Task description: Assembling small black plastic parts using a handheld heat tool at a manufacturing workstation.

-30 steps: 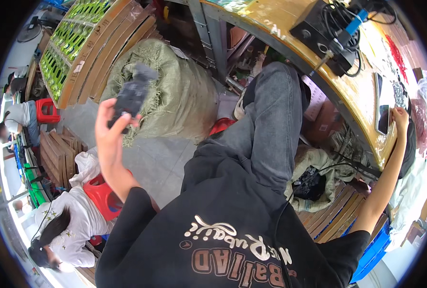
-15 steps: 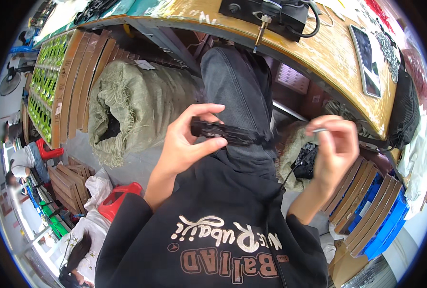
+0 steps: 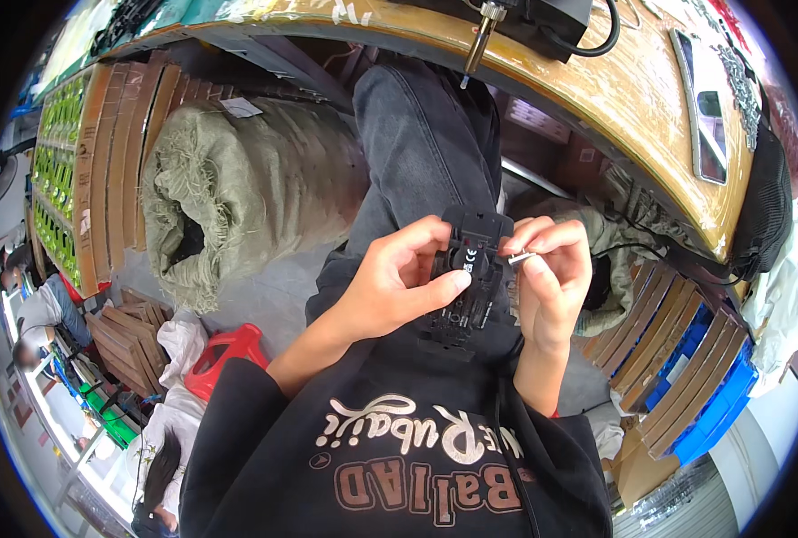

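In front of my lap, my left hand point(image 3: 408, 280) grips a black plastic housing point(image 3: 476, 235) by its left side, the thumb lying across its face. Molded details, small fittings and a white label show on the side turned up. At the right edge of the housing, my right hand point(image 3: 553, 273) pinches a small, flat, silver-coloured metal piece point(image 3: 523, 257) between thumb and forefinger. The exact kind of either part cannot be made out. Whether the metal piece touches the housing is unclear.
Ahead is a wooden workbench point(image 3: 632, 108) with a metal-tipped tool point(image 3: 481, 45) hanging over its edge and a phone point(image 3: 706, 108). A woven sack point(image 3: 255, 179) stands left, another sack point(image 3: 616, 287) right. A red stool point(image 3: 228, 359) and stacked cardboard point(image 3: 677, 377) flank me.
My left hand has turned the housing so that its labelled face shows. My right hand has come left with the metal piece, close to the housing. The view has shifted slightly.
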The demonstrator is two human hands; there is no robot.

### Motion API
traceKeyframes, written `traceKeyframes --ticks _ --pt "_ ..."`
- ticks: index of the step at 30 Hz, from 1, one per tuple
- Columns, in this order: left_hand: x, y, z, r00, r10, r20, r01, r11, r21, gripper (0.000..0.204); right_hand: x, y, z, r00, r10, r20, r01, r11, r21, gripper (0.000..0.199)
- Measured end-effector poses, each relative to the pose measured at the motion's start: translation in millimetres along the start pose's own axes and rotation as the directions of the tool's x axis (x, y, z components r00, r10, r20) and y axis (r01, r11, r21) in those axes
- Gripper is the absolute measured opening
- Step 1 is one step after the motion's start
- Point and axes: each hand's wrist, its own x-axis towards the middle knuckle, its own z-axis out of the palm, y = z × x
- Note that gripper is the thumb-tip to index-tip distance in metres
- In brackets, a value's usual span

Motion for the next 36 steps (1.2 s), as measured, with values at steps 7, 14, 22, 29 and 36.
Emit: traceKeyframes --ticks 7,14,22,29,36 --pt "9 9 0 0.998 0.038 -0.042 -0.022 0.942 0.335 0.019 12 -1 -4 1.000 -0.031 0.001 0.031 0.997 -0.071 0.013" --pt "8 27 11 0.998 -0.017 0.068 -0.022 0.839 0.544 0.019 13 -2 -5 0.992 0.097 0.076 -0.094 0.995 -0.043 0.014" --pt "5 21 12 0.995 -0.037 0.092 -0.023 0.818 0.575 0.020 9 -7 -14 0.973 0.184 0.136 -0.179 0.982 -0.053 0.013" --pt "3 21 11 0.990 -0.082 0.115 0.004 0.832 0.555 0.020 8 -11 -15 0.969 0.174 0.175 -0.162 0.983 -0.080 0.012" --pt "2 21 11 0.995 0.016 0.101 -0.073 0.796 0.600 0.019 5 -10 -8 0.983 0.140 0.119 -0.120 0.979 -0.164 0.013"
